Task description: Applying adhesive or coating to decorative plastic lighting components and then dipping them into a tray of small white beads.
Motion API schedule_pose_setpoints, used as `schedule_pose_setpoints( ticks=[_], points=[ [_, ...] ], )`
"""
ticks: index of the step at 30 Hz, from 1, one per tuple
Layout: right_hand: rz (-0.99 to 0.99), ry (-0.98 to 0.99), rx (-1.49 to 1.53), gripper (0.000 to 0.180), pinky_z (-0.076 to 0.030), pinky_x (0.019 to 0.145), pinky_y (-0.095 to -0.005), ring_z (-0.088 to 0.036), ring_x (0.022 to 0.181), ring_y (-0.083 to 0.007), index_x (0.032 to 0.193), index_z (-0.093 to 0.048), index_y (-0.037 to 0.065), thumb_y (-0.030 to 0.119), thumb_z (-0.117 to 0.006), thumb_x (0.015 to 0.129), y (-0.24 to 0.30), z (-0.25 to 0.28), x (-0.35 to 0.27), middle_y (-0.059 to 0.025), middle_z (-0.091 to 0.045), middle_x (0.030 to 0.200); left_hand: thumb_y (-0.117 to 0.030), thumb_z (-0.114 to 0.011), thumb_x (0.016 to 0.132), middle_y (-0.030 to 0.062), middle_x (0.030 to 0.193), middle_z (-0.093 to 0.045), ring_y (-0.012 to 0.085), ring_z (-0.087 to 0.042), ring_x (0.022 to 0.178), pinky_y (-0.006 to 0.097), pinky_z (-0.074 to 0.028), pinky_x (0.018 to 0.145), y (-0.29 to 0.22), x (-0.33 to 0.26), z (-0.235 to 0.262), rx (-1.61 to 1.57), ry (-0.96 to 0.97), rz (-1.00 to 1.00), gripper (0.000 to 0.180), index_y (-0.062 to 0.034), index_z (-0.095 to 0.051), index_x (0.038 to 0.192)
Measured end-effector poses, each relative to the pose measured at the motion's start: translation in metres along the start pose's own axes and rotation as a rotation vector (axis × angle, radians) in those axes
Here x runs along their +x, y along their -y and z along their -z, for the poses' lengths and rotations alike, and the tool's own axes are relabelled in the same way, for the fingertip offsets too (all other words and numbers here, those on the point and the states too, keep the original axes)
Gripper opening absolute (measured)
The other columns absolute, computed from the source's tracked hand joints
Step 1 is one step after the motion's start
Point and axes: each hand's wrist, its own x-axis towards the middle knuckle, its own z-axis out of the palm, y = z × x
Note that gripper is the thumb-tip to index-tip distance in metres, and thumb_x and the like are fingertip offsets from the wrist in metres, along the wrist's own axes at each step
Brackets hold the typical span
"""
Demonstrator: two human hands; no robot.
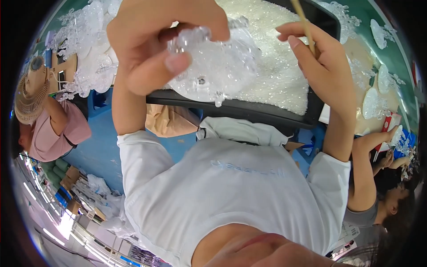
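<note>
My left hand [147, 44] is closed on a clear plastic ornament [222, 62], gripping its knobbly rim between thumb and fingers. The ornament has a rounded, translucent face and small bumps along its edge. It is held above a black tray [231, 107] filled with glittering white granules [284, 84]. At the tray's right side, my right hand [327, 64] is closed round a thin wooden stick [300, 14], which rises out of the top of the view. The stick's far end cannot be seen.
Clear plastic pieces [93, 66] are heaped at the left, and white ovals with clear trim [371, 102] lie at the right. A brown paper bag [171, 120] is below the tray. Other people sit on both sides; the right one's hands [389, 138] hold similar pieces.
</note>
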Motion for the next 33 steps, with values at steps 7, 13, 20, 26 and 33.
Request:
schedule_pose_setpoints(
  ticks=[7, 13, 20, 26, 33],
  points=[
    [0.116, -0.531, -0.075, 0.012, -0.044, 0.057, -0.019, -0.06, 0.062, -0.007, 0.097, -0.073, -0.001, 0.009, -0.069, 0.094, -0.018, 0.087, -0.038, -0.003, -0.07, 0.079, -0.019, -0.057, 0.094, 0.0092, 0.092, -0.066, 0.014, -0.063, 0.075, 0.027, -0.05, 0.068, 0.004, 0.06, -0.027, 0.141, -0.311, 0.371, 0.025, 0.0005, -0.059, 0.109],
    [-0.085, -0.657, -0.253, 0.026, -0.03, 0.05, -0.0204, -0.036, 0.053, -0.0026, 0.1, -0.074, 0.001, 0.024, -0.063, 0.099, -0.032, 0.191, -0.047, -0.0064, -0.071, 0.082, -0.01, -0.05, 0.098, 0.0118, 0.098, -0.066, 0.0224, -0.064, 0.076, 0.033, -0.051, 0.069, 0.06, 0.152, -0.033, -0.065, -0.051, -0.002, 0.016, -0.0043, -0.055, 0.112],
    [-0.05, -0.811, -0.647, 0.038, -0.052, 0.065, -0.0309, -0.067, 0.076, -0.0186, 0.123, -0.061, -0.001, 0.014, -0.067, 0.089, -0.219, 0.382, 0.055, -0.0116, -0.072, 0.092, -0.012, -0.056, 0.095, 0.0218, 0.092, -0.068, 0.0405, -0.066, 0.09, 0.047, -0.051, 0.075, 0.151, 0.243, -0.007, 0.683, -0.008, 0.084, 0.017, -0.0034, -0.059, 0.109],
    [-0.329, -0.562, -1.204, 0.078, -0.049, 0.103, -0.0487, -0.055, 0.124, -0.048, 0.14, -0.054, 0.019, 0.023, -0.086, 0.068, -0.344, 0.444, 0.084, -0.0319, -0.049, 0.141, -0.011, -0.058, 0.085, 0.0277, 0.099, -0.068, 0.0459, -0.064, 0.099, 0.051, -0.051, 0.086, 0.318, 0.243, -0.028, 0.606, -0.001, 0.289, 0.021, -0.0009, -0.066, 0.101],
    [-0.365, -0.421, -1.312, 0.025, -0.053, 0.085, -0.0495, -0.064, 0.105, -0.0432, 0.112, -0.067, 0.008, 0.007, -0.063, 0.087, -0.316, 0.446, 0.073, -0.0209, -0.061, 0.118, -0.017, -0.058, 0.087, 0.0305, 0.098, -0.066, 0.048, -0.064, 0.095, 0.051, -0.052, 0.082, 0.193, 0.237, -0.029, 0.694, -0.017, 0.379, 0.033, 0.0027, -0.058, 0.114]
  ],
)
